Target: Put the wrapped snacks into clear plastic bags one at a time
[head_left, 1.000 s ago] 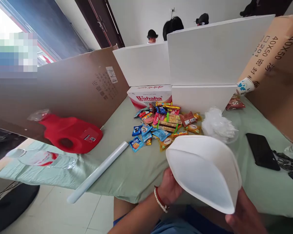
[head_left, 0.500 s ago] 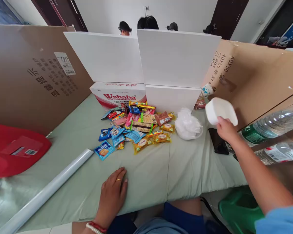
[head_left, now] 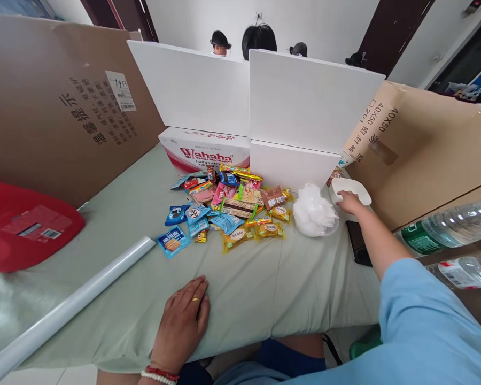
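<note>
My right hand (head_left: 349, 202) reaches far out to the right and grips the near rim of a white bowl (head_left: 355, 187), which sits low on the green table cloth (head_left: 240, 278) beside a heap of clear plastic bags (head_left: 315, 211). My left hand (head_left: 184, 318) lies flat, fingers apart, on the cloth at the table's near edge and holds nothing. A pile of several colourful snack packets (head_left: 228, 206) lies in the middle of the table, between the two hands and farther back.
White boards (head_left: 308, 99) and a Wahaha box (head_left: 206, 149) stand behind the snacks. Cardboard walls (head_left: 56, 107) close both sides. A red jug (head_left: 24, 230) and a plastic roll (head_left: 72, 307) lie left. A black phone (head_left: 358, 246) and water bottles (head_left: 449, 227) are right. Other people's heads show behind.
My right hand has lowered the white bowl from mid-air down to the table by the plastic bags. A second ago both hands held the bowl close to me; the left hand now rests still.
</note>
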Demonstrator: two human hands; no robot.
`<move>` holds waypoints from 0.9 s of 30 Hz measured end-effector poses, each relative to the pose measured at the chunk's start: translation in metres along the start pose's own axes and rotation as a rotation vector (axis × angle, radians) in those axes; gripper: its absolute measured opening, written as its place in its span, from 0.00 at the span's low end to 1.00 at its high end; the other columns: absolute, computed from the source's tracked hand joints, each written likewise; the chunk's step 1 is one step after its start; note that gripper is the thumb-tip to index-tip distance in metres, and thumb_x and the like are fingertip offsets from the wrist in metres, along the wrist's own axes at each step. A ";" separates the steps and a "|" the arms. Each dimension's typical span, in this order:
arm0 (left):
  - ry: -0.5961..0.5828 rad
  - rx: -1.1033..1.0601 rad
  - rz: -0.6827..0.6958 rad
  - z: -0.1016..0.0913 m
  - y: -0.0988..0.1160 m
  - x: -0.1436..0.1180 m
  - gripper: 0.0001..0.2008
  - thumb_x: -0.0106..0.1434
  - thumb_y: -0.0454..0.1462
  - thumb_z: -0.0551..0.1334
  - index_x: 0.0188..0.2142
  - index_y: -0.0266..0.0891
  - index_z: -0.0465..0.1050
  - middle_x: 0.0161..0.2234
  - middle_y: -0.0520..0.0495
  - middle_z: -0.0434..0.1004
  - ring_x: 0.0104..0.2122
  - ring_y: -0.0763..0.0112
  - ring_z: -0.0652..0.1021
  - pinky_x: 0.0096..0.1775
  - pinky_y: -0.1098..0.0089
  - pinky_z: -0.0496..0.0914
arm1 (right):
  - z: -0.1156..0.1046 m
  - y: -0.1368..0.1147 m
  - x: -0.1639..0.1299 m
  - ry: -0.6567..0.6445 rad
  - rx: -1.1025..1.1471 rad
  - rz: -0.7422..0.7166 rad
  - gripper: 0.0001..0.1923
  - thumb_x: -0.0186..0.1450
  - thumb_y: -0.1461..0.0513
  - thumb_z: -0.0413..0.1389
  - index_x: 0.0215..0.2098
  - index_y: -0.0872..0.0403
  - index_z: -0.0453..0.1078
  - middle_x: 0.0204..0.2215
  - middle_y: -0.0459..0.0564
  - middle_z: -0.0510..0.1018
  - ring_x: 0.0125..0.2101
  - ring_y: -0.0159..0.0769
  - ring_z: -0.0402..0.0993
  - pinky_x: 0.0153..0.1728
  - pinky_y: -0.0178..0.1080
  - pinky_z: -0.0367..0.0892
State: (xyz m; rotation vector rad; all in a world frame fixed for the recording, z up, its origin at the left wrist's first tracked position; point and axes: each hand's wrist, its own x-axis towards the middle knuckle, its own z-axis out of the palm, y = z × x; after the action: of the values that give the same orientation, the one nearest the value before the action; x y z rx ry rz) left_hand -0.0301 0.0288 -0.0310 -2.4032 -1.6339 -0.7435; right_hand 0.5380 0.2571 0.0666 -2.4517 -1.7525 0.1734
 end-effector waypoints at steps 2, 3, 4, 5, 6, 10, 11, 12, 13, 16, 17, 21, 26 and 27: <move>-0.005 -0.016 -0.003 0.001 0.000 -0.001 0.16 0.71 0.39 0.55 0.52 0.42 0.77 0.53 0.40 0.82 0.51 0.55 0.81 0.52 0.55 0.74 | -0.008 -0.006 -0.010 0.099 0.047 -0.021 0.21 0.72 0.62 0.49 0.60 0.62 0.68 0.59 0.70 0.71 0.57 0.49 0.67 0.53 0.45 0.63; -0.009 -0.024 -0.007 0.001 0.000 -0.002 0.16 0.71 0.39 0.55 0.52 0.42 0.76 0.54 0.39 0.81 0.52 0.55 0.81 0.52 0.55 0.74 | -0.012 -0.011 -0.017 0.156 0.118 -0.034 0.22 0.74 0.60 0.44 0.61 0.61 0.67 0.59 0.68 0.71 0.56 0.47 0.69 0.52 0.44 0.65; -0.013 -0.030 -0.011 0.001 0.000 -0.003 0.16 0.71 0.39 0.55 0.53 0.42 0.76 0.54 0.39 0.81 0.52 0.54 0.81 0.52 0.54 0.73 | -0.015 -0.016 -0.026 0.198 0.226 -0.055 0.24 0.76 0.57 0.40 0.60 0.60 0.67 0.57 0.66 0.73 0.53 0.44 0.71 0.49 0.42 0.68; -0.016 -0.034 -0.014 0.001 0.000 -0.003 0.16 0.71 0.39 0.55 0.52 0.42 0.76 0.54 0.39 0.81 0.52 0.54 0.81 0.52 0.54 0.73 | -0.018 -0.021 -0.035 0.212 0.355 -0.087 0.25 0.76 0.54 0.39 0.59 0.59 0.68 0.54 0.64 0.76 0.48 0.42 0.74 0.45 0.41 0.70; -0.020 -0.033 -0.019 0.001 0.000 -0.003 0.16 0.71 0.39 0.55 0.52 0.42 0.76 0.54 0.39 0.81 0.52 0.54 0.81 0.52 0.54 0.73 | -0.021 -0.027 -0.045 0.185 0.478 -0.137 0.26 0.74 0.50 0.42 0.56 0.57 0.70 0.50 0.61 0.78 0.43 0.41 0.76 0.41 0.41 0.72; -0.017 -0.027 -0.014 0.001 0.001 -0.004 0.16 0.71 0.39 0.55 0.52 0.39 0.76 0.54 0.38 0.81 0.52 0.53 0.81 0.52 0.54 0.73 | -0.032 -0.046 -0.085 0.024 0.542 -0.320 0.19 0.62 0.46 0.59 0.37 0.52 0.77 0.33 0.51 0.81 0.32 0.39 0.74 0.37 0.41 0.70; -0.014 -0.034 -0.011 0.002 0.001 -0.004 0.15 0.71 0.38 0.55 0.52 0.39 0.76 0.54 0.38 0.81 0.52 0.53 0.80 0.52 0.54 0.73 | -0.034 -0.050 -0.096 0.100 0.520 -0.316 0.17 0.62 0.47 0.60 0.34 0.52 0.76 0.32 0.51 0.80 0.32 0.39 0.73 0.38 0.41 0.70; -0.009 -0.048 -0.014 0.004 0.001 -0.004 0.15 0.71 0.38 0.55 0.52 0.39 0.76 0.54 0.38 0.81 0.52 0.53 0.80 0.52 0.54 0.73 | -0.035 -0.056 -0.107 0.221 0.529 -0.289 0.16 0.62 0.48 0.59 0.33 0.52 0.75 0.31 0.50 0.80 0.32 0.39 0.73 0.38 0.41 0.69; -0.002 -0.069 -0.022 0.004 0.001 -0.004 0.15 0.71 0.38 0.55 0.51 0.39 0.76 0.53 0.38 0.81 0.52 0.53 0.80 0.53 0.53 0.73 | -0.034 -0.062 -0.120 0.351 0.569 -0.254 0.16 0.63 0.48 0.58 0.33 0.52 0.74 0.30 0.50 0.79 0.32 0.39 0.73 0.38 0.41 0.69; 0.026 -0.196 -0.103 0.002 0.002 -0.004 0.13 0.71 0.39 0.56 0.46 0.40 0.78 0.49 0.39 0.83 0.49 0.54 0.81 0.54 0.54 0.72 | -0.014 -0.093 -0.169 0.480 0.788 -0.241 0.16 0.67 0.48 0.57 0.36 0.51 0.71 0.27 0.46 0.74 0.28 0.36 0.69 0.32 0.38 0.67; 0.034 -0.263 -0.146 -0.001 0.004 -0.005 0.12 0.70 0.40 0.57 0.44 0.41 0.78 0.47 0.40 0.83 0.47 0.55 0.81 0.53 0.55 0.72 | -0.001 -0.107 -0.188 0.409 0.854 -0.297 0.15 0.67 0.48 0.57 0.35 0.51 0.70 0.26 0.45 0.73 0.26 0.35 0.68 0.31 0.37 0.66; 0.073 -0.659 -0.432 -0.022 0.023 -0.006 0.15 0.73 0.44 0.54 0.37 0.41 0.76 0.36 0.43 0.81 0.36 0.63 0.80 0.42 0.63 0.73 | 0.063 -0.170 -0.268 0.010 0.953 -0.629 0.11 0.70 0.53 0.57 0.35 0.51 0.72 0.32 0.47 0.75 0.31 0.35 0.72 0.33 0.36 0.67; -0.027 -1.186 -0.657 -0.012 0.056 0.006 0.27 0.61 0.48 0.68 0.56 0.41 0.68 0.48 0.44 0.78 0.25 0.76 0.72 0.31 0.69 0.69 | 0.114 -0.213 -0.326 -0.156 1.013 -0.727 0.09 0.71 0.56 0.57 0.36 0.50 0.75 0.36 0.49 0.78 0.34 0.35 0.74 0.36 0.37 0.69; -0.060 -1.247 -0.681 -0.007 0.058 0.008 0.25 0.59 0.48 0.70 0.51 0.40 0.70 0.42 0.46 0.78 0.25 0.76 0.71 0.30 0.70 0.68 | 0.120 -0.214 -0.329 -0.186 1.048 -0.705 0.09 0.70 0.56 0.58 0.36 0.51 0.76 0.35 0.49 0.78 0.34 0.36 0.74 0.36 0.37 0.68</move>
State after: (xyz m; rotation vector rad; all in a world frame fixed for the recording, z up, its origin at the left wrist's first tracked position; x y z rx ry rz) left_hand 0.0228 0.0095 -0.0124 -2.3239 -2.5119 -2.3990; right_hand 0.2129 0.0187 -0.0087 -1.0690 -1.7831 0.9537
